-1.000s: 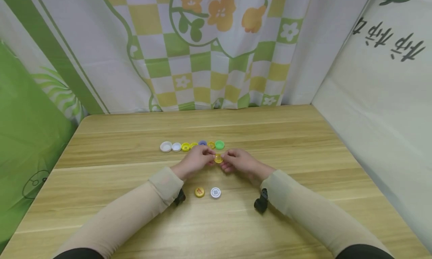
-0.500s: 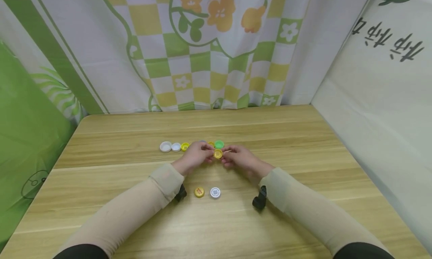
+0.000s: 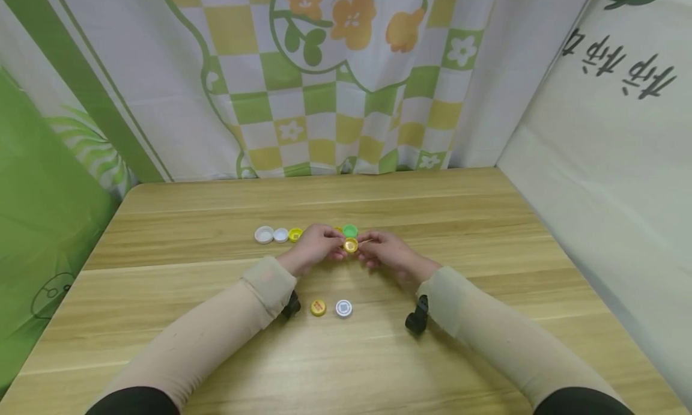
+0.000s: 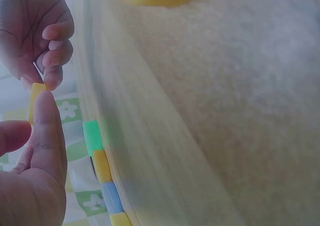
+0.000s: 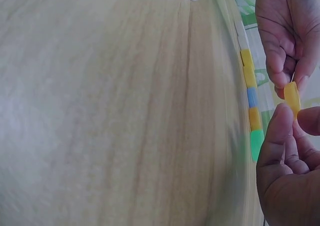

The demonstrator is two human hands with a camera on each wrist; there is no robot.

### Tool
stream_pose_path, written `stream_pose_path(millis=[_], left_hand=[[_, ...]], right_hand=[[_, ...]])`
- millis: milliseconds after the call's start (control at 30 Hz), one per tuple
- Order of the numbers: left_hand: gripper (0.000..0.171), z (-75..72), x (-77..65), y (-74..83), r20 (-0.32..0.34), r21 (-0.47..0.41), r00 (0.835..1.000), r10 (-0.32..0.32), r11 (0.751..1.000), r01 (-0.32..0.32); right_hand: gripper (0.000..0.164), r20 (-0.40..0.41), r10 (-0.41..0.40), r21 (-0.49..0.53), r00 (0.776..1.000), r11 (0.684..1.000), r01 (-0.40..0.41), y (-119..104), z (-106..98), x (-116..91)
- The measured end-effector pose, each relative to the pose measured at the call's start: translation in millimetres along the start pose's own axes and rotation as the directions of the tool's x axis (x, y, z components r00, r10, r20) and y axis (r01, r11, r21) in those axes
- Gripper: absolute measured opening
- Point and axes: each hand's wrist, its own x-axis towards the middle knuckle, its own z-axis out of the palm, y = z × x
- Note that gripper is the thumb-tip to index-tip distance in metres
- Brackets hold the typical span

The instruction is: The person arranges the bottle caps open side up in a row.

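A yellow bottle cap [image 3: 351,245] is held up between my two hands, its hollow side facing the head camera. My left hand [image 3: 315,245] pinches its left edge, and my right hand [image 3: 390,253] pinches the opposite edge. Just behind, a row of caps lies on the table. A large white cap [image 3: 264,235], a smaller white cap [image 3: 280,235] and a yellow cap [image 3: 295,235] form its left part, and a green cap [image 3: 350,230] ends it at right. The left hand hides the middle of the row in the head view; a blue cap [image 4: 112,197] shows there in the left wrist view.
Nearer to me, between the forearms, lie a gold cap [image 3: 318,308] with red print and a white cap [image 3: 343,308] with a grey mark. The wooden table [image 3: 459,367] meets a checked curtain [image 3: 324,115] at the back and a pale sheet [image 3: 611,181] at right.
Both hands have moved slightly away from me with the yellow cap, closer to the row. The cap has tilted so its hollow side shows. The two near caps stay put.
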Motion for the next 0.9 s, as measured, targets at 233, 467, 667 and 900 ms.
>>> stream_pose_path(millis=[233, 467, 667, 900], left_hand=[[0.021, 2.7, 3.7, 2.8, -0.011, 0.053, 1.0, 0.002, 0.999, -0.002], [0.019, 6.7, 8.5, 7.2, -0.015, 0.117, 1.0, 0.005, 0.993, -0.003], [0.015, 8.4, 17.2, 8.1, -0.051, 0.122, 0.999, 0.015, 0.992, -0.008], [0.015, 11.1, 27.0, 7.8, -0.068, 0.116, 0.998, 0.013, 0.993, -0.005]], right_hand=[[0.03, 0.004, -0.007, 0.016, 1.0, 1.0, 0.007, -3, -3, -3], [0.033, 0.014, 0.002, 0.015, 1.0, 1.0, -0.002, -2, -9, -1], [0.033, 0.004, 0.001, 0.018, 1.0, 1.0, -0.001, -4, -13, 4], [0.034, -0.022, -0.039, 0.054, 0.999, 0.998, 0.04, -3, -14, 8]])
